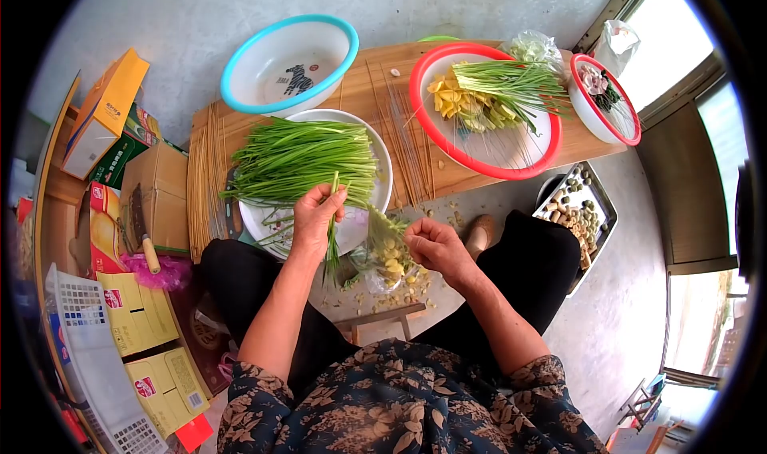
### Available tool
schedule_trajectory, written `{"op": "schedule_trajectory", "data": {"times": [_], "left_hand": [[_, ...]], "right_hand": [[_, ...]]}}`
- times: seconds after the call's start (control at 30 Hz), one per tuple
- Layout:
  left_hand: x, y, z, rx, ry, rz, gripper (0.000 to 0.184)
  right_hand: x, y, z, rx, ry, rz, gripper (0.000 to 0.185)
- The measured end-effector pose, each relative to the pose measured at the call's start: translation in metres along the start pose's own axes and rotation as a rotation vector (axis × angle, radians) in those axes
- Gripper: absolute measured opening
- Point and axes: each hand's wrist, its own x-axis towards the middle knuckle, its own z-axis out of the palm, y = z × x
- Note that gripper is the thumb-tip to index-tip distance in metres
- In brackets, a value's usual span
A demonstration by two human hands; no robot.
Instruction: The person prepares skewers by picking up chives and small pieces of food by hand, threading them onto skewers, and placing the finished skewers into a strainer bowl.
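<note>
My left hand point(318, 216) is closed on a few chives point(331, 250), whose stalks hang below the fist while short ends poke out above the thumb. It is over the near edge of a white plate point(387, 166) piled with long green chives point(307, 154). My right hand point(438, 250) is pinched shut to the right; whatever its fingertips hold is too small to name. Between the hands is a clear plastic bag point(385, 254) with yellowish and green scraps, close to the right fingertips.
Thin wooden skewers point(403, 146) lie on the wooden table point(371, 86). Behind stand a blue-rimmed basin point(289, 24), a red-rimmed basin point(495, 169) with chives and yellow slices, and a smaller red-rimmed bowl point(587, 106). A metal tray point(609, 214) sits right; a knife point(149, 250) and boxes are left.
</note>
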Motion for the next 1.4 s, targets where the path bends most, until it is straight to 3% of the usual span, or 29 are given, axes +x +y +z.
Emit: {"op": "schedule_trajectory", "data": {"times": [0.5, 0.87, 1.2, 1.33, 1.4], "left_hand": [[-0.003, -0.004, 0.006, 0.126, 0.1, 0.081, 0.011], [-0.005, -0.011, 0.011, 0.257, 0.184, 0.32, 0.007], [-0.006, -0.026, 0.01, 0.323, 0.169, 0.354, 0.008], [-0.012, -0.025, 0.017, 0.356, 0.063, 0.247, 0.006], [-0.01, -0.024, 0.017, 0.395, 0.06, 0.364, 0.006]], "right_hand": [[0.002, 0.004, 0.001, -0.024, 0.022, -0.002, 0.008], [0.003, 0.007, 0.004, -0.014, 0.024, -0.012, 0.008], [0.005, 0.008, 0.008, 0.037, 0.024, -0.01, 0.009], [0.008, 0.01, 0.008, 0.052, 0.047, -0.018, 0.008], [0.007, 0.008, 0.008, 0.056, 0.049, -0.004, 0.008]]}}
